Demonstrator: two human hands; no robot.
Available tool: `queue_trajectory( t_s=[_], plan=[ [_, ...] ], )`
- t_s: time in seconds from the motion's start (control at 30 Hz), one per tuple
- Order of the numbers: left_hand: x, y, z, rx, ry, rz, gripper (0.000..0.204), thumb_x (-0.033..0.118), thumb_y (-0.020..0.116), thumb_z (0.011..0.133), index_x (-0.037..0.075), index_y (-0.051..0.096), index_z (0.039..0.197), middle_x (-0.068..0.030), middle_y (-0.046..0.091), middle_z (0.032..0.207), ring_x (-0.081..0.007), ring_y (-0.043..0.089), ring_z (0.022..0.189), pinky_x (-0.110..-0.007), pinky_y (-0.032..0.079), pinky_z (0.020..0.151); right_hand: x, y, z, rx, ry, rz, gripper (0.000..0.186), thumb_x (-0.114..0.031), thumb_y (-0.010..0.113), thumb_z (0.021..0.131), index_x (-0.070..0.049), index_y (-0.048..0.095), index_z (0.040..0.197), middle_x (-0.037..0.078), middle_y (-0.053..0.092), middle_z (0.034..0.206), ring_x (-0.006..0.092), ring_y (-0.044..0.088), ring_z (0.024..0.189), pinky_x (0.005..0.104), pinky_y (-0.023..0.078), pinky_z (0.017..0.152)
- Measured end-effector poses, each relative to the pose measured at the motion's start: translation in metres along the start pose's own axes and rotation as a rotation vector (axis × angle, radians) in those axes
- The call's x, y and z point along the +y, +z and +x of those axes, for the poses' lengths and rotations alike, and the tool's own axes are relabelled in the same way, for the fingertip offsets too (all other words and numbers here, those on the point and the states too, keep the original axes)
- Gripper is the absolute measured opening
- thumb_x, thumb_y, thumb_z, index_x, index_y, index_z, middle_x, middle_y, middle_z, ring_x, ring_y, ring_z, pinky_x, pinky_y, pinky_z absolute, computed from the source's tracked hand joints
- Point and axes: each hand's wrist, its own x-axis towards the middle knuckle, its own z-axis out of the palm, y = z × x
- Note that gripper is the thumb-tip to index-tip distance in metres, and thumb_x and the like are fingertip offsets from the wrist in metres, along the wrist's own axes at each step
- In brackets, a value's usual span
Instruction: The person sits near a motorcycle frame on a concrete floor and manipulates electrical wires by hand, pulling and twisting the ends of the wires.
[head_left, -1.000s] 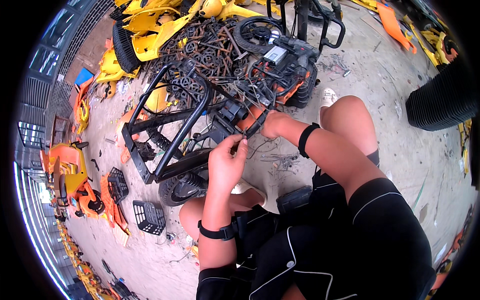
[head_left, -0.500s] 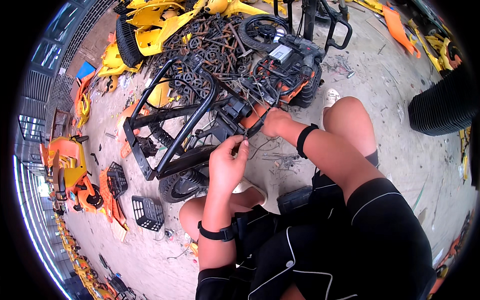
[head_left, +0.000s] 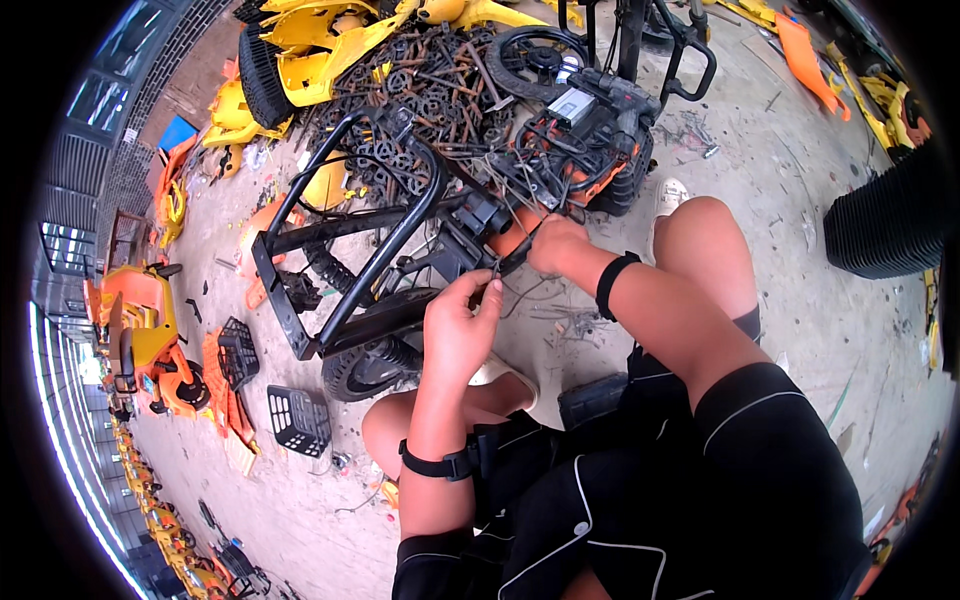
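Note:
My left hand point(head_left: 464, 323) pinches a small thin piece, possibly a cable end, too small to make out, beside the lower edge of a black scooter frame point(head_left: 368, 290). Up and to its right, my right hand point(head_left: 556, 245) is curled at the orange deck section point(head_left: 510, 240), its fingertips hidden, so what it grips is unclear. A black boxy component point(head_left: 478, 214) is mounted just above the hands. Loose cables run around them. A black tyre point(head_left: 350, 378) with a shock absorber lies under the frame.
Rusty metal parts point(head_left: 420, 80) and yellow body panels point(head_left: 335, 60) are heaped behind the frame, beside a drill point(head_left: 625, 115). Black baskets point(head_left: 298, 420), an orange-yellow scooter point(head_left: 140, 330) and orange panels lie left. A black ribbed stack point(head_left: 880, 220) stands right. My knees flank my arms.
The view has shifted slightly, with both hands and the frame appearing a little farther right. My hands keep nearly the same hold and place at the frame.

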Motion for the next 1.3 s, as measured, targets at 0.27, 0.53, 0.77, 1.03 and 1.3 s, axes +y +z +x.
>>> queue_trajectory(
  t_s=[0.27, 0.53, 0.77, 1.03, 1.3],
  plan=[
    [0.000, 0.008, 0.009, -0.011, -0.005, 0.026, 0.023, 0.014, 0.070, 0.092, -0.003, 0.069, 0.106, -0.0129, 0.069, 0.078, -0.0158, 0.064, 0.067, -0.030, 0.052, 0.067, 0.010, 0.003, 0.000, 0.053, 0.019, 0.112, 0.068, -0.034, 0.060, 0.088, 0.015, 0.046, 0.133, 0.020, 0.061, 0.132, 0.0316, 0.064, 0.117, 0.0385, 0.053, 0.094],
    [0.020, 0.026, 0.020, -0.055, 0.008, 0.010, 0.020, 0.013, 0.069, 0.092, -0.003, 0.068, 0.105, -0.0102, 0.067, 0.075, -0.0133, 0.060, 0.065, -0.028, 0.050, 0.065, 0.047, -0.009, 0.007, 0.118, -0.042, 0.054, 0.058, -0.043, 0.066, 0.086, 0.005, 0.064, 0.118, 0.015, 0.068, 0.119, 0.0301, 0.067, 0.111, 0.0397, 0.054, 0.091],
    [0.037, 0.039, 0.028, -0.115, 0.052, 0.080, 0.020, 0.011, 0.067, 0.096, -0.005, 0.068, 0.108, -0.0038, 0.071, 0.084, -0.0056, 0.059, 0.072, -0.023, 0.049, 0.067, 0.053, -0.020, -0.019, 0.343, -0.145, 0.098, 0.042, -0.040, 0.063, 0.091, -0.001, 0.065, 0.105, 0.017, 0.071, 0.104, 0.0325, 0.071, 0.095, 0.0436, 0.056, 0.080],
    [0.042, 0.031, 0.024, 0.060, 0.101, -0.043, 0.020, 0.012, 0.068, 0.096, -0.004, 0.069, 0.108, -0.0070, 0.071, 0.087, -0.0086, 0.062, 0.078, -0.025, 0.051, 0.073, 0.041, -0.067, -0.066, 0.306, -0.352, 0.445, 0.027, -0.027, 0.058, 0.091, -0.004, 0.069, 0.097, 0.020, 0.071, 0.095, 0.0376, 0.069, 0.091, 0.0470, 0.055, 0.080],
    [0.050, 0.015, 0.013, 0.149, 0.122, -0.111, 0.019, 0.014, 0.061, 0.101, -0.004, 0.068, 0.105, -0.0031, 0.068, 0.087, -0.0066, 0.055, 0.079, -0.021, 0.045, 0.071, 0.032, -0.068, -0.097, -0.045, -0.778, 1.336, 0.035, -0.033, 0.055, 0.103, -0.001, 0.066, 0.110, 0.004, 0.069, 0.096, 0.0125, 0.065, 0.087, 0.0289, 0.053, 0.077]
  ],
)
